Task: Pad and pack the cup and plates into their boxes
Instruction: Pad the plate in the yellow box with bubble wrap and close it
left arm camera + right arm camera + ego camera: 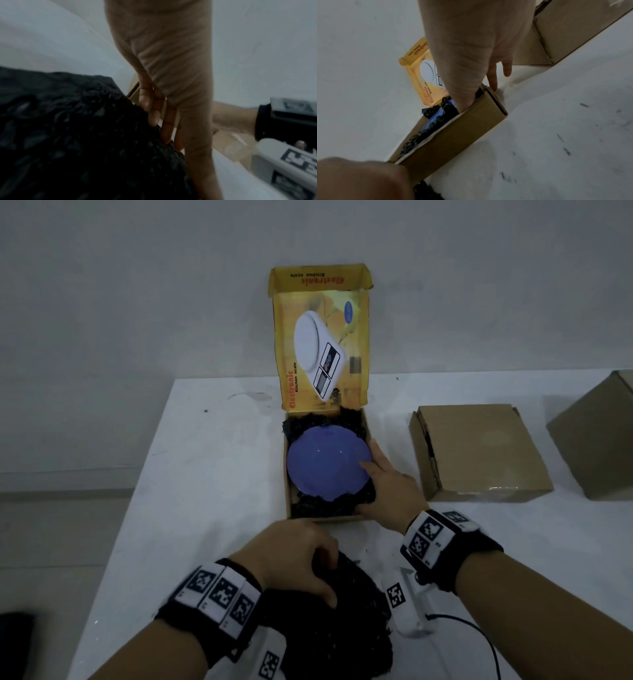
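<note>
A blue plate (325,463) lies in the open yellow kitchen-scale box (287,474) on crumpled black padding (318,506); the box lid (322,337) stands upright behind it. My right hand (387,487) rests at the box's right side, with a straight finger touching the plate's right rim and the thumb on the padding at the near corner. In the right wrist view the plate (433,119) shows behind the box's near wall (462,128). In front of the box, my left hand (301,556) grips a loose black padding sheet (346,621) on the table; its fingers (154,112) curl over the sheet (77,135).
A closed brown cardboard box (479,450) sits right of the yellow box, and another brown box (599,440) stands at the far right edge. The white table (205,474) ends at a wall behind and drops off on the left.
</note>
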The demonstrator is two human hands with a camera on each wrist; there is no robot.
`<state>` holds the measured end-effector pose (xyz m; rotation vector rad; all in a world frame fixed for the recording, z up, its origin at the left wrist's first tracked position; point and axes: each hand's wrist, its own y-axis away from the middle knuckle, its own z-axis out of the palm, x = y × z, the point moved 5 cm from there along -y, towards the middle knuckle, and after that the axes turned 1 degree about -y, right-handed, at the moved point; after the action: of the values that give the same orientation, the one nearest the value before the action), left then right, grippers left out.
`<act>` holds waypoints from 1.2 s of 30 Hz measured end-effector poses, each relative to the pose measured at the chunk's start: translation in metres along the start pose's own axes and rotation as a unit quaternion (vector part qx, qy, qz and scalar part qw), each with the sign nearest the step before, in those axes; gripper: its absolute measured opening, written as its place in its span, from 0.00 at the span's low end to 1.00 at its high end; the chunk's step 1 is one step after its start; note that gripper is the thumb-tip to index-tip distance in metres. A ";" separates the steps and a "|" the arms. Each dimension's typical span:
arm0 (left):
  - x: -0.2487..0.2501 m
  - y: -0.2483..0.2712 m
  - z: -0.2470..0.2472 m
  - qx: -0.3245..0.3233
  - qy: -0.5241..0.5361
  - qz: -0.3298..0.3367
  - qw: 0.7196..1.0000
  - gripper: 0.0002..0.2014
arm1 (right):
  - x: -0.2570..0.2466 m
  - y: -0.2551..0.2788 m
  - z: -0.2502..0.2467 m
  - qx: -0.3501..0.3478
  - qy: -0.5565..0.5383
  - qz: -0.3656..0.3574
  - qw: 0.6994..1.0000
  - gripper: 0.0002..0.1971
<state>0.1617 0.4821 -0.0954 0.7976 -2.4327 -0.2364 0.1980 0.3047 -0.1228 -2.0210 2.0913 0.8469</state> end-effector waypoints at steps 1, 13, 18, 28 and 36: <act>0.002 -0.001 0.007 -0.020 -0.010 0.002 1.000 0.22 | 0.001 0.000 0.000 -0.002 0.004 -0.002 1.000 0.43; -0.032 -0.002 -0.040 0.210 0.280 -0.060 0.935 0.09 | 0.004 0.004 -0.008 -0.052 0.020 -0.032 0.998 0.35; -0.045 -0.005 -0.068 0.338 0.353 -0.163 0.857 0.20 | 0.006 0.002 -0.009 -0.064 0.023 -0.036 0.997 0.39; -0.057 0.005 -0.072 0.428 -0.026 -0.202 0.881 0.08 | 0.009 -0.001 -0.003 -0.062 0.053 -0.034 0.996 0.41; -0.041 -0.008 -0.046 0.208 -0.117 -0.128 0.963 0.08 | 0.010 -0.001 -0.001 -0.059 0.054 -0.036 0.996 0.42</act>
<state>0.2186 0.5002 -0.0792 1.3390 -2.6362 0.0988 0.1985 0.2960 -0.1268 -2.2352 2.0537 0.8892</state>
